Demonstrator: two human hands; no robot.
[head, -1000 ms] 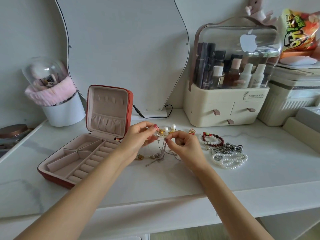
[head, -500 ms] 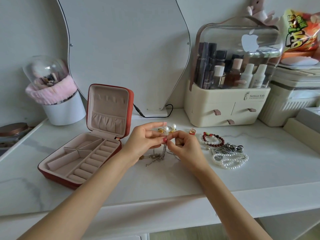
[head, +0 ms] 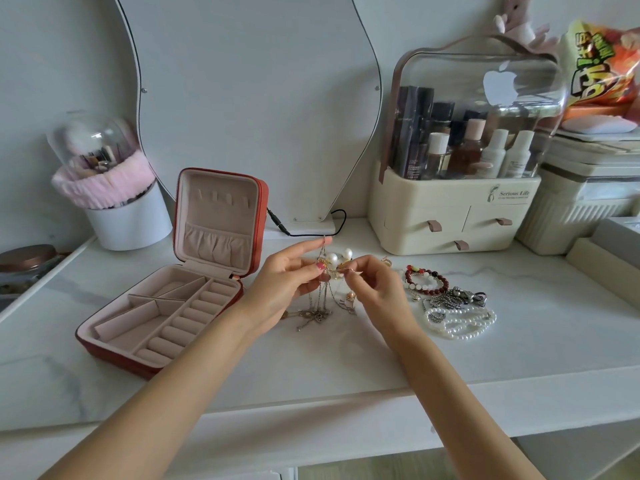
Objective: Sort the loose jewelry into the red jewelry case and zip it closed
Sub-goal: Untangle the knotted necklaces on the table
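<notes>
Two hands pinch one tangled thin silver chain (head: 320, 306): left hand (head: 287, 282) high, right hand (head: 375, 289) alongside. Judged light, limp, snag-prone; best held near its clasp end.

Jewelry case (head: 166, 317) 1; hands 2 (head: 287, 282) (head: 377, 289); beaded bracelets 2 (head: 426, 280) (head: 460, 323)

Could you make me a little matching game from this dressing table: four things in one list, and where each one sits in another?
Things:
1. jewelry case
2. pearl necklace
3. thin chains
4. bottles

Places:
A. hanging from the fingers of the left hand
B. open at the left of the table
C. under the clear cover of the cream organizer
D. lying to the right of both hands

Pairs: 1-B, 2-D, 3-A, 4-C
</notes>
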